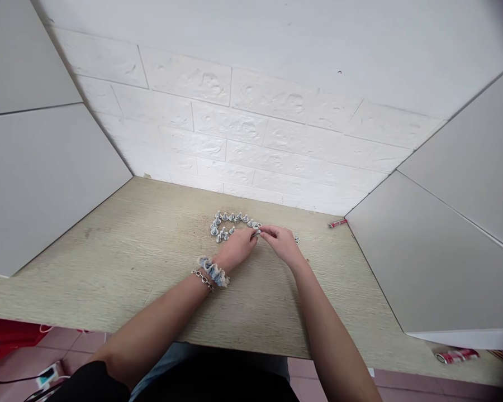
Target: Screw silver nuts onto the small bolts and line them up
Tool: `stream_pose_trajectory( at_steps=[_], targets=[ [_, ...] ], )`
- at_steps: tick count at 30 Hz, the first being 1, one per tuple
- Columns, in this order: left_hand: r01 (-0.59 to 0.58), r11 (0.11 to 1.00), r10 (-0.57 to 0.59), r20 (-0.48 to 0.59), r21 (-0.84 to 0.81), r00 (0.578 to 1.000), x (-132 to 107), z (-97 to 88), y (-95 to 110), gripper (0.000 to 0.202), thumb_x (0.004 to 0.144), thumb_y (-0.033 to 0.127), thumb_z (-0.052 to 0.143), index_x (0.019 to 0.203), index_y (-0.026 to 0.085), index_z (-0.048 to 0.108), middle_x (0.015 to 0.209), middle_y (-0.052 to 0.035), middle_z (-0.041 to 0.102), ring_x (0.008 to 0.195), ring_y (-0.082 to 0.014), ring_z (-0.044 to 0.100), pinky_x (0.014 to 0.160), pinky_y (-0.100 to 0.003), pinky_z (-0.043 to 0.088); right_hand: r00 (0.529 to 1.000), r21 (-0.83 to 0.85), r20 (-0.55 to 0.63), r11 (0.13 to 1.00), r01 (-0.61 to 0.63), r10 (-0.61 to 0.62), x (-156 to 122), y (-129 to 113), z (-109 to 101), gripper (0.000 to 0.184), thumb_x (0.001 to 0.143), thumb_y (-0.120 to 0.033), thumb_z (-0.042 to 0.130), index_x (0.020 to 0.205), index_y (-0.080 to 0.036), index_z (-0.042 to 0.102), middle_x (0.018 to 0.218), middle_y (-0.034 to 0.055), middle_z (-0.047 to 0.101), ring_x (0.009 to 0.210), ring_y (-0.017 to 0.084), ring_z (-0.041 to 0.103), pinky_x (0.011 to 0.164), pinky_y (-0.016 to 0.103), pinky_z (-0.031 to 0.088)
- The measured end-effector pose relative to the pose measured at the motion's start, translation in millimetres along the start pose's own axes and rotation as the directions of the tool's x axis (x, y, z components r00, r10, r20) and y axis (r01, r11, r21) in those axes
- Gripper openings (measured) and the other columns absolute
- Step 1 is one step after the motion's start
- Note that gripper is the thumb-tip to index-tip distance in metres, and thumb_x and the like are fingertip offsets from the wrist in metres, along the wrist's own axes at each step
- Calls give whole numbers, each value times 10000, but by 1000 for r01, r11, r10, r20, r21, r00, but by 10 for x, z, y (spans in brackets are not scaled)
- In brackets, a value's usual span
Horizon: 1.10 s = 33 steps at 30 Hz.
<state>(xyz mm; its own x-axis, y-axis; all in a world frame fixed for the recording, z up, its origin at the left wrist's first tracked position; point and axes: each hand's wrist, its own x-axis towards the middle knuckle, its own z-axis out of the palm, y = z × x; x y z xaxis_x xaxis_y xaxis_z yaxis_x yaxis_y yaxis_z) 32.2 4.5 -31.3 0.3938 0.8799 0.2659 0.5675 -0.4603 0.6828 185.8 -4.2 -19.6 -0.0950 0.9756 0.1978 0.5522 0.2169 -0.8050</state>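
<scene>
My left hand point(238, 247) and my right hand point(281, 242) meet at the middle of a pale wooden table point(142, 262). Both hands pinch a small silver metal piece point(256, 231) between their fingertips. Just beyond the fingers lies a cluster of several small silver screws point(228, 223), set upright in a curved row. A few more small metal parts point(296, 239) show to the right of my right hand. My left wrist wears a chain bracelet and a blue fabric scrunchie point(213, 270).
A white brick-pattern wall point(251, 134) backs the table, with grey panels at the left point(37, 178) and right point(436, 245). A red pen-like object point(337, 223) lies at the back right. A red-and-white object point(456, 355) lies at the table's near right corner.
</scene>
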Motion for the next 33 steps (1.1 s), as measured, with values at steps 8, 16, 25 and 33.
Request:
stream_pose_trajectory(
  at_steps=[8,16,25,33],
  targets=[
    [-25,999,24,-14,-23,1000,-13,15,-41,250,816,294,408,889,217,634,774,-66,637,709,-220,564,697,-309,388,998,-95,40,994,53,-50,1,-12,8,260,752,-200,473,934,-222,657,940,11,671,868,160,601,814,311,445],
    [8,993,-18,89,114,996,-18,-47,72,324,863,288,307,958,174,596,891,-70,644,803,-200,580,745,-309,422,999,-65,45,998,5,-2,6,-3,9,234,765,-230,483,921,-229,657,975,10,662,926,160,585,833,298,433],
    [94,995,-96,125,22,988,20,-55,80,303,854,240,298,927,155,580,745,-57,624,706,-171,570,690,-290,433,999,-3,18,999,33,-33,7,2,40,229,755,-223,475,921,-208,633,908,20,662,803,146,595,740,282,454],
    [86,996,-87,126,17,988,20,-28,30,279,831,184,312,961,146,555,876,-88,627,777,-183,564,695,-302,427,992,-41,9,992,123,-123,4,6,69,238,759,-186,454,923,-211,624,938,26,650,833,139,585,758,282,446]
  ],
)
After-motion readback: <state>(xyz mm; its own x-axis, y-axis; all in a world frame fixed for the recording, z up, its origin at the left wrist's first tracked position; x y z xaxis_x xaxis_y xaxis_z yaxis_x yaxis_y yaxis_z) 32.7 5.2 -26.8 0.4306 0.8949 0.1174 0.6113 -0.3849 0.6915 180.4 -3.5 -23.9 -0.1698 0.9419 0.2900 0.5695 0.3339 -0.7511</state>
